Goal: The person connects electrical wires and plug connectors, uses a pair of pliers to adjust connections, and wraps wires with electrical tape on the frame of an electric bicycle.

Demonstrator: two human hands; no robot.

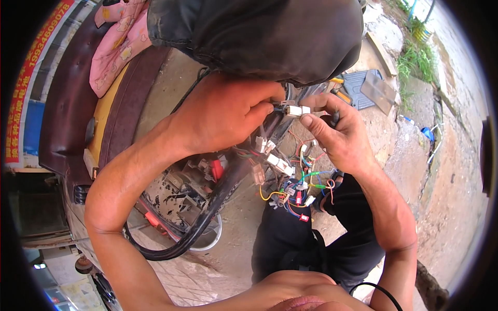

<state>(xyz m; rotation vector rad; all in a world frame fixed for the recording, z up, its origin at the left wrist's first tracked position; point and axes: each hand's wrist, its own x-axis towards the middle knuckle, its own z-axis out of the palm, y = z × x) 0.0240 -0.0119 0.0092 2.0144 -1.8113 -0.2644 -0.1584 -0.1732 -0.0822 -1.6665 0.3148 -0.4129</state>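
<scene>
A white plug connector point(297, 111) is between my two hands, under the edge of a black padded cover point(259, 41). My left hand point(223, 114) is closed, its thumb and forefinger pinched at the connector's wire end. From the other side, my right hand point(342, 137) grips the connector between thumb and forefinger. A small dark thing point(333, 118) shows by my right hand's curled fingers; its kind is unclear. Below hang more white connectors point(280, 164) and a loose bundle of coloured wires point(306, 184), some with red ends. The wires' far ends are hidden behind my left hand.
A curved black tube point(220, 194) crosses below my left forearm, beside an opened compartment with a red part point(216, 169). Under it stands a pale bucket point(211, 238). Yellow-handled tools point(344, 97) lie by a grey mat point(358, 85). A brown seat point(67, 103) with pink cloth point(116, 62) is at left.
</scene>
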